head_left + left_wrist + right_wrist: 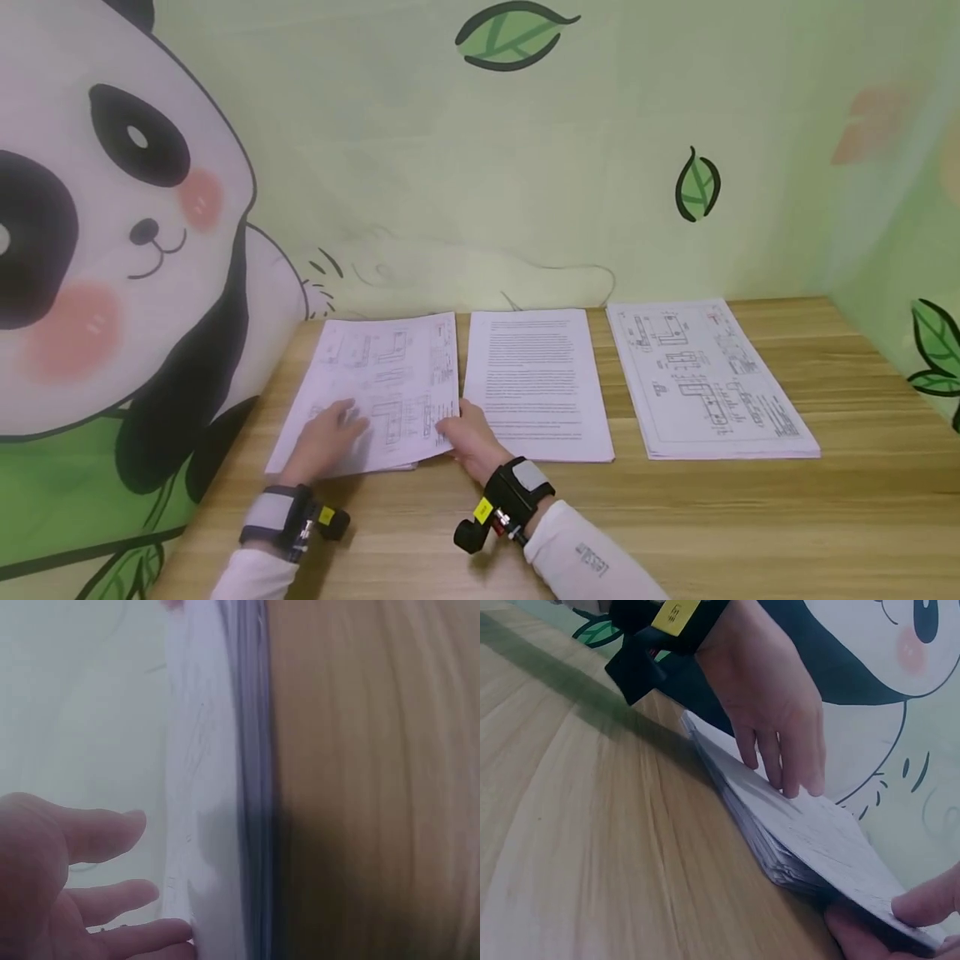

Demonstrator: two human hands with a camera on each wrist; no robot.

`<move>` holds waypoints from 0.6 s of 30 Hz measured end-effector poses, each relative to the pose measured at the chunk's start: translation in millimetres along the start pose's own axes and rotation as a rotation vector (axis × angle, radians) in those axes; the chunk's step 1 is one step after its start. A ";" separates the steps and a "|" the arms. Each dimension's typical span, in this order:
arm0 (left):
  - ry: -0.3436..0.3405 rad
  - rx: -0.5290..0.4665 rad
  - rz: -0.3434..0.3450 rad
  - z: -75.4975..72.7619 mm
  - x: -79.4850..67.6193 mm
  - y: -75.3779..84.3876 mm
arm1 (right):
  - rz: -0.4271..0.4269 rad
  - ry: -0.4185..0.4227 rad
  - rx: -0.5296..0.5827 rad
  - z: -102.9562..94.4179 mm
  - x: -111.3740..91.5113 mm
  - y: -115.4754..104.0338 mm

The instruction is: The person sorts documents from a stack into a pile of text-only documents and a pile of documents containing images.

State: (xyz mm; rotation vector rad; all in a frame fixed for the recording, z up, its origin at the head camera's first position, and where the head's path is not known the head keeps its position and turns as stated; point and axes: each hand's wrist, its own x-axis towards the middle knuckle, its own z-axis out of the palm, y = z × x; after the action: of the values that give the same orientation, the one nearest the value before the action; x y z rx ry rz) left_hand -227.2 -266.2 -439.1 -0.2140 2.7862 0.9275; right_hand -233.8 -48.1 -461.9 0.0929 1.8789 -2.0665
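On the left lies a stack of printed drawing sheets (352,392), its top page showing technical line drawings. My right hand (474,440) pinches that stack's near right corner, thumb on top and fingers underneath. In the right wrist view the pinched corner of the top paper (810,832) is raised above the sheets below it. My left hand (322,440) is at the near left part of the same stack, fingers extended and spread. In the left wrist view, the lower fingertips (176,930) meet the paper while the thumb stands apart.
A stack of text pages (536,383) lies in the middle, right beside my right hand. Farther right is another stack of drawing pages (708,383). All rest on a wooden table (735,525), with a panda-printed backdrop (375,167) behind and at the left.
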 end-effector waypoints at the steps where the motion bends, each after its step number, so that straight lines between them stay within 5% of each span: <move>1: 0.001 -0.005 0.002 0.0 -0.7 0.9 | -0.006 0.021 -0.019 -0.3 0.5 0.7; 10: 0.068 -0.141 -0.024 4.3 0.4 5.0 | -0.053 0.087 -0.042 -10.2 -5.9 -2.9; 18: 0.095 -0.275 -0.079 14.8 7.2 13.8 | -0.106 0.066 0.002 -40.9 -11.4 -17.1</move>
State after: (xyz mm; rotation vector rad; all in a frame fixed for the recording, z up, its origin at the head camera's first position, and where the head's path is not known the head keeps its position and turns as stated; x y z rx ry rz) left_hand -234.8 -246.8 -444.4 -0.4157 2.7008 1.3107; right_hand -235.6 -4.8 -447.3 0.0641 1.9605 -2.1593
